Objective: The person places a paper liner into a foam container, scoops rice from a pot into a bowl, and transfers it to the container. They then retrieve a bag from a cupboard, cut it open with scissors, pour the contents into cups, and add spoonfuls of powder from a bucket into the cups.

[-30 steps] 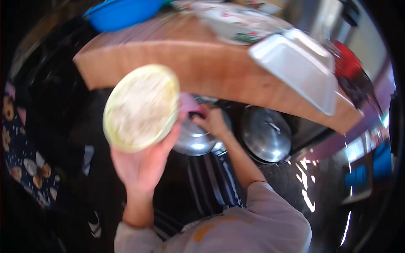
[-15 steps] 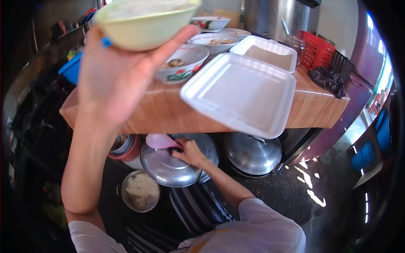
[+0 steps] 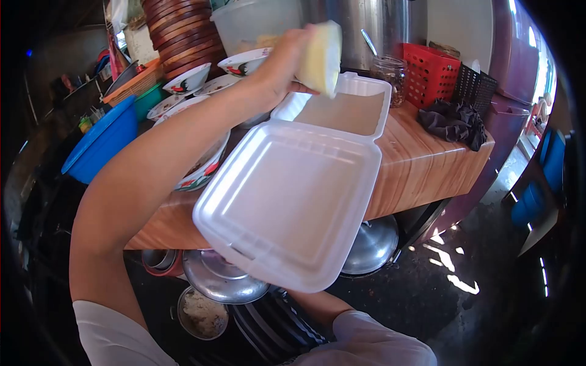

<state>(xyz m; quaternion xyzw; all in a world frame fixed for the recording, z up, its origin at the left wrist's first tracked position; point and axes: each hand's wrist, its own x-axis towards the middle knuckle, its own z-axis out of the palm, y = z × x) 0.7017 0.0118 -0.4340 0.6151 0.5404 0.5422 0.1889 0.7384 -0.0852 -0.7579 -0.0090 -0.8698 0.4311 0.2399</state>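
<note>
My left hand (image 3: pixel 290 58) grips a pale yellow bowl (image 3: pixel 322 60), tipped on its side above the far half of an open white foam box (image 3: pixel 293 195). Brown paper (image 3: pixel 342 112) lines that far half; the near half hangs over the table's front edge. The bowl's inside is turned away and hidden. My right hand is hidden below the foam box, with only its forearm (image 3: pixel 320 305) showing. Beneath the table are a metal lid (image 3: pixel 226 282) and a pot of rice (image 3: pixel 204 314).
Rooster-patterned bowls (image 3: pixel 244 61) stand on the wooden table (image 3: pixel 415 165). A blue basin (image 3: pixel 104 140) is at left. Behind the box are a glass jar (image 3: pixel 390 79), a red basket (image 3: pixel 427 73) and a dark cloth (image 3: pixel 452 121). A second metal lid (image 3: pixel 371 247) is below.
My left hand has moved right and tipped the bowl over the foam box. The view has shifted, and my right hand has gone out of sight beneath the box.
</note>
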